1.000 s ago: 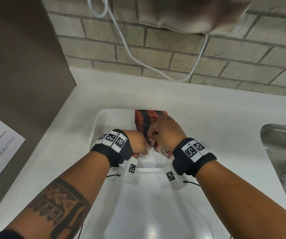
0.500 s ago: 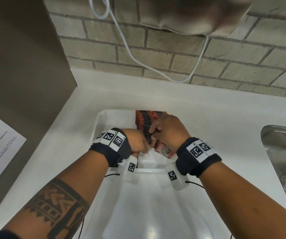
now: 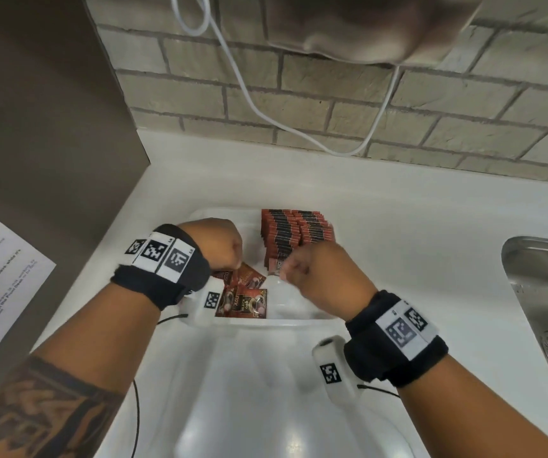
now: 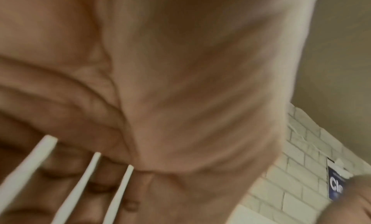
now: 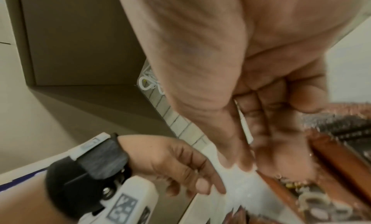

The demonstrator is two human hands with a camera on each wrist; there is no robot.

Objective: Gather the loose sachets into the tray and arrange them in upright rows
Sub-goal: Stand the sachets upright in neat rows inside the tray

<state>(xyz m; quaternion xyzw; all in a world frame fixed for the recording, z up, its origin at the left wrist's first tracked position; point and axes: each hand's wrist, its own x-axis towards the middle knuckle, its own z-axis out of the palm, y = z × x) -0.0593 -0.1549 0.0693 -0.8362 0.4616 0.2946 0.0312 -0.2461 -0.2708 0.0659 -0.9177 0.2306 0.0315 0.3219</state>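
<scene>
While a white counter [image 3: 398, 226] carries a clear tray [image 3: 219, 214] with upright rows of red sachets [image 3: 294, 231] at its far end, the left hand [image 3: 221, 242] pinches loose sachets [image 3: 244, 297] and the right hand [image 3: 318, 274] curls against the rows, its grip unclear.

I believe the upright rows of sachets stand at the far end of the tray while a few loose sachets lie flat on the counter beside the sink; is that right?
Not quite: the head view shows the loose sachets lying flat inside the tray, near the left hand, not on the counter beside the sink. The upright rows do stand at the tray's far end.
</scene>
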